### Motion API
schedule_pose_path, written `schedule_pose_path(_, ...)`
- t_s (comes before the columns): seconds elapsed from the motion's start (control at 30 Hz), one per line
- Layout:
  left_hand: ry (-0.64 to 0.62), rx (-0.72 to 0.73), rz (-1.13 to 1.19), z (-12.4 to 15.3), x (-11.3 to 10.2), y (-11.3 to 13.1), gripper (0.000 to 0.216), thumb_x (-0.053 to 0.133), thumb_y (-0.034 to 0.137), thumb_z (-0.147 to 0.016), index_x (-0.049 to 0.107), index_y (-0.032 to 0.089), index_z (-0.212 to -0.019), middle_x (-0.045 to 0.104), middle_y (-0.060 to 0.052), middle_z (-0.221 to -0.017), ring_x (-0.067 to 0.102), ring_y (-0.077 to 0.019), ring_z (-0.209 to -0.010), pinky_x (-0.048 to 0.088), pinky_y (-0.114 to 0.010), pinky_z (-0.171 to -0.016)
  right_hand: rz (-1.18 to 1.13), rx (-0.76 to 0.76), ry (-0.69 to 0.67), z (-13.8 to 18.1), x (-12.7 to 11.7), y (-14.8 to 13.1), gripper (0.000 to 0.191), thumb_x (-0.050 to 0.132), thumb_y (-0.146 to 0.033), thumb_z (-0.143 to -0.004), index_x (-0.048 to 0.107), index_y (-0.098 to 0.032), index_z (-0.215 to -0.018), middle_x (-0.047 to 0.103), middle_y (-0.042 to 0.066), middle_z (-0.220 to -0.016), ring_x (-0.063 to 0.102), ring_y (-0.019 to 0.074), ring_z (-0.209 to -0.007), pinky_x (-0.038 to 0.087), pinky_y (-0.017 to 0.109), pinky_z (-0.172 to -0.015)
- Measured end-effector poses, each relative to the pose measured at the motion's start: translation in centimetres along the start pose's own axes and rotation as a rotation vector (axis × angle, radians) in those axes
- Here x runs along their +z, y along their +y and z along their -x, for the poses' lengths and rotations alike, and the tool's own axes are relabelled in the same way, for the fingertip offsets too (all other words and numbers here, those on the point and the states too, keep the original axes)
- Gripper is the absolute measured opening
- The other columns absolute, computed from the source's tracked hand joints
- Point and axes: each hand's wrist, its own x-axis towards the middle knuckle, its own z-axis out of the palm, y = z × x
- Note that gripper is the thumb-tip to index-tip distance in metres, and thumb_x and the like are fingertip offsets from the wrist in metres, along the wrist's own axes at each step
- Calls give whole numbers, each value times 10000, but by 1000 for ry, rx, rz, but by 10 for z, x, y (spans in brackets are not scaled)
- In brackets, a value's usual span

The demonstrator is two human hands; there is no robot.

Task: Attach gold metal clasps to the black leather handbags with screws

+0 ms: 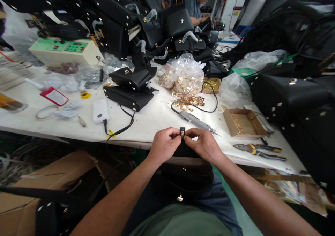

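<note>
My left hand (164, 144) and my right hand (204, 144) meet at the table's near edge, both pinching a small black tab with a metal fitting (182, 131). The tab belongs to a black handbag (187, 176) resting in my lap, its flap partly hidden under my hands. Just beyond my fingers lies a grey electric screwdriver (196, 122) on a black cord. Gold metal fittings (188, 101) lie loose behind it.
Pliers (258, 150) and a cardboard tray of small gold parts (243, 123) sit at right on the white table (146, 122). Stacked black bags (132, 89), a white power bank (101, 111) and plastic bags of fittings (187, 77) lie ahead. Another person (197, 4) works at the far end.
</note>
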Motion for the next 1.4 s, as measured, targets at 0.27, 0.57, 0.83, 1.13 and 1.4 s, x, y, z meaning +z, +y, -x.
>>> schedule_pose_path(0.27,-97,-26,76,-5,-10,6,176,663,246,-808,809,196,-890,796,-28,-844,718,-195,-784,519,-258,-708,-61,36,-51,-3,-1,-5,217,640,-346,-886,776,-184,-841,773,21,-817,693,209,-766,477,292,-672)
schedule_pose_path(0.57,-103,-58,103,-10,-7,0,178,664,240,-786,791,180,-895,791,-35,-838,703,-179,-725,499,-253,-663,172,-130,192,-8,-19,23,283,585,-159,-809,803,-231,-975,773,66,-1112,715,251,-985,530,366,-869)
schedule_pose_path(0.83,-107,-14,98,0,-14,6,155,673,237,-793,792,197,-884,800,-33,-874,729,-194,-800,539,-260,-736,24,-24,-168,-4,-26,-2,227,638,-382,-899,796,-221,-880,731,7,-752,634,176,-676,444,284,-600)
schedule_pose_path(1.13,-155,3,120,49,-31,35,170,672,238,-813,793,210,-928,802,-36,-921,739,-209,-842,551,-278,-783,16,-135,-308,37,-29,-40,191,608,-321,-927,700,-204,-809,585,-29,-674,488,132,-624,340,258,-555)
schedule_pose_path(1.4,-296,-24,-79,121,-36,28,147,611,197,-847,743,233,-899,773,-11,-911,707,-197,-847,533,-295,-795,-312,53,-435,110,9,-27,246,593,-342,-966,649,-169,-800,543,-31,-713,447,118,-655,332,245,-593)
